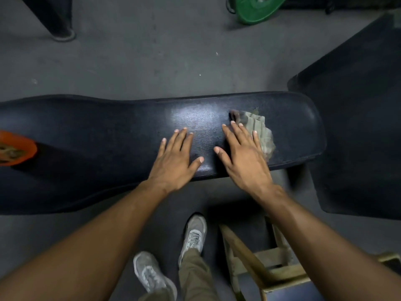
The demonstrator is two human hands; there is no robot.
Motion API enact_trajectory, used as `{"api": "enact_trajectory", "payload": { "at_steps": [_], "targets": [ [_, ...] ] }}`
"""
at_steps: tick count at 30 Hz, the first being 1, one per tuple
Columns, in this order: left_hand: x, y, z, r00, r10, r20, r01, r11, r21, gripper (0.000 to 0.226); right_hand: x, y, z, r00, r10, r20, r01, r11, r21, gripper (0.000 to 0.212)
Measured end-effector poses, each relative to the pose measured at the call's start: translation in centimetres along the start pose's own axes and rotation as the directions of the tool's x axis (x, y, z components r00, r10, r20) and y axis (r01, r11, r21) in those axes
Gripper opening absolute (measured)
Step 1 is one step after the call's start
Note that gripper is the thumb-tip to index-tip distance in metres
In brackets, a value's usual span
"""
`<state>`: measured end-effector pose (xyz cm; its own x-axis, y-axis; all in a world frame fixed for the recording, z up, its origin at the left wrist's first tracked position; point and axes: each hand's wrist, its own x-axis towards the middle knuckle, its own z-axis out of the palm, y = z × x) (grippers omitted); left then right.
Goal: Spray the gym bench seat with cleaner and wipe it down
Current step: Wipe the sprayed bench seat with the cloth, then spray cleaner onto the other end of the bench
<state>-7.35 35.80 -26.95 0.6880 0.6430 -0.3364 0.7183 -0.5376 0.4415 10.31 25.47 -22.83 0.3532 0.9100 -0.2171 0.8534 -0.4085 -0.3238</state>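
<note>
The black padded gym bench seat (pixel 108 135) runs across the view from left to right, with a shiny patch near its middle. My left hand (pixel 175 157) lies flat on the pad with its fingers apart and nothing in it. My right hand (pixel 243 155) lies flat beside it, fingers spread. Its outer fingers rest on the edge of a crumpled grey cloth (pixel 263 133), which sits on the pad toward the bench's right end. No spray bottle is in view.
An orange disc-shaped object (pixel 15 148) sits at the bench's left edge. A green weight plate (pixel 256 9) and a black post foot (pixel 58 29) stand on the grey floor beyond. A dark mat (pixel 358 137) lies to the right, and a wooden stool (pixel 260 270) stands near my feet.
</note>
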Motion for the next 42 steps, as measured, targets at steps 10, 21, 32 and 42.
{"api": "enact_trajectory", "payload": {
  "at_steps": [10, 21, 32, 42],
  "targets": [
    [-11.9, -7.9, -5.2, 0.977, -0.174, -0.126, 0.164, 0.983, -0.081, 0.075, 0.2, -16.1, 0.3, 0.982, -0.188, 0.027, 0.172, 0.938, 0.300, 0.065],
    [-24.6, -17.2, -11.1, 0.890, -0.371, -0.263, 0.343, 0.928, -0.148, 0.074, 1.8, -37.3, -2.4, 0.935, -0.356, -0.011, 0.291, 0.747, 0.597, 0.087],
    [-27.4, -22.0, -11.4, 0.901, -0.387, -0.197, 0.348, 0.915, -0.206, 0.076, 5.4, -46.4, 1.1, 0.929, -0.367, -0.035, 0.300, 0.696, 0.653, 0.056],
    [-26.3, -23.4, -9.7, 0.922, -0.383, -0.055, 0.368, 0.912, -0.180, 0.076, -2.0, -34.7, 1.4, 0.937, -0.267, -0.224, 0.343, 0.597, 0.725, 0.044]
  ]
}}
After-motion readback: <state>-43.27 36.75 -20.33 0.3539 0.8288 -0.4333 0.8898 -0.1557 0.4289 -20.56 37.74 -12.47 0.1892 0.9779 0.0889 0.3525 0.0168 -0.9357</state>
